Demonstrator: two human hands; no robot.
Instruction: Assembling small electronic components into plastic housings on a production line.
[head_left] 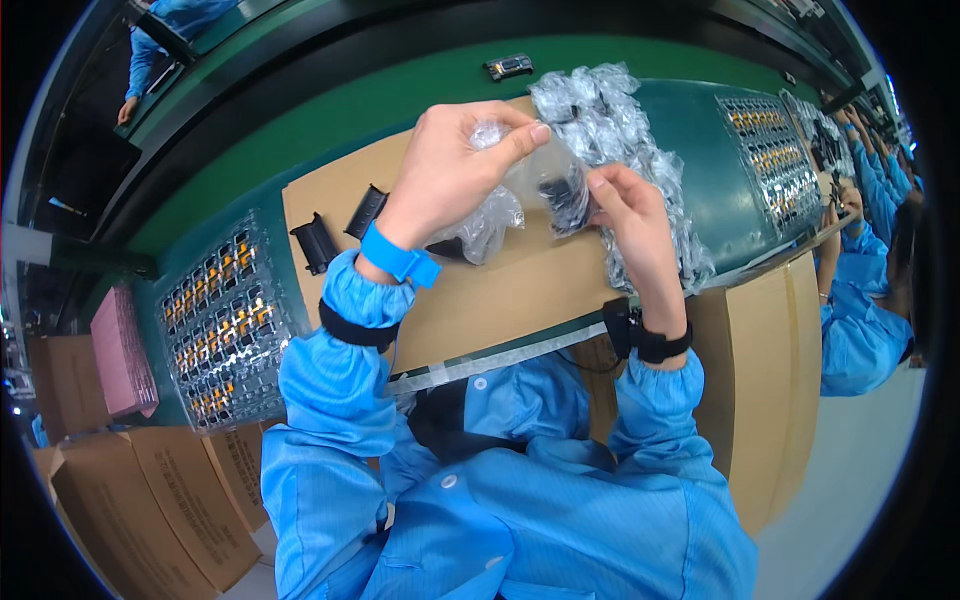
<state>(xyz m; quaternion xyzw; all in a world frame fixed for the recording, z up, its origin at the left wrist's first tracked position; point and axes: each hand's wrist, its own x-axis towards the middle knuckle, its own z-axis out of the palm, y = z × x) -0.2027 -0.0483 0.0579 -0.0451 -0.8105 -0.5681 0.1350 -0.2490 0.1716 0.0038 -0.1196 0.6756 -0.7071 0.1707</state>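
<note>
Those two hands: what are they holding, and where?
A clear plastic bag with a dark thing showing through: the left hand pinches its upper edge, the right hand its right side.

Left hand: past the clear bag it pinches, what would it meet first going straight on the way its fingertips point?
Likely the pile of plastic-bagged parts, to the picture's right of the left hand; depth is unclear, so it might pass above.

Cardboard sheet (540,290) on bench (695,125) — parts tray (256,390) left, bagged pile (612,125) at its right edge, second tray (768,140) farther right.
</note>
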